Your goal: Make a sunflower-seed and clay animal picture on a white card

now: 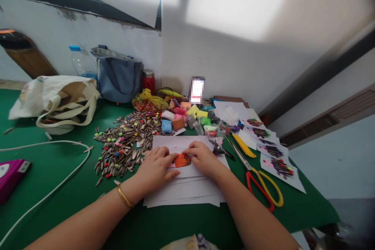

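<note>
Both my hands rest on a stack of white paper sheets [187,191] lying on a green table [73,191]. Between them sits a flattened orange lump of clay [182,160]. My left hand [156,168], with a gold bangle on the wrist, presses its fingers against the clay's left side. My right hand [202,158] has its fingers curled and pinches the clay's right edge. A heap of sunflower seeds [125,144] mixed with small coloured beads lies just left of the paper.
Scissors with red and yellow handles [260,181] and a yellow knife [243,145] lie to the right, beside finished seed pictures [272,152]. Coloured clay packets [187,119] sit behind the paper. Bags [58,101], a bottle, a white cable [52,187] and a purple box [10,175] stand left.
</note>
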Motion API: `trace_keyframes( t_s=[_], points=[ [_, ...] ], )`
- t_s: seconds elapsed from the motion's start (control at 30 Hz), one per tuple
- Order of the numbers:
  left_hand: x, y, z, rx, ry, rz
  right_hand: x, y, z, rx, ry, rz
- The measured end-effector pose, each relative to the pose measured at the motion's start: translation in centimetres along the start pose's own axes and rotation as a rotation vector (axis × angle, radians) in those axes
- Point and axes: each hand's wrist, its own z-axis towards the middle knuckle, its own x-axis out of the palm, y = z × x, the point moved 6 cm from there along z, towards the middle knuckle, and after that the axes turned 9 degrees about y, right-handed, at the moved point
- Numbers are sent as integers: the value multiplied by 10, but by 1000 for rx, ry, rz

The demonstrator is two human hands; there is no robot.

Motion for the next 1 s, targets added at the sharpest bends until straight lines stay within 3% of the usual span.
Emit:
trace_keyframes(
  t_s=[0.27,0.4,1.0],
  points=[
    [-2,1,-1,-6,3,-30,-10,2,-8,-82,67,15],
    [-2,0,-2,-3,7,-14,-10,2,-10,-56,114,12],
    [-15,1,-2,109,41,-24,-9,3,-9,-5,88,12]
  ],
)
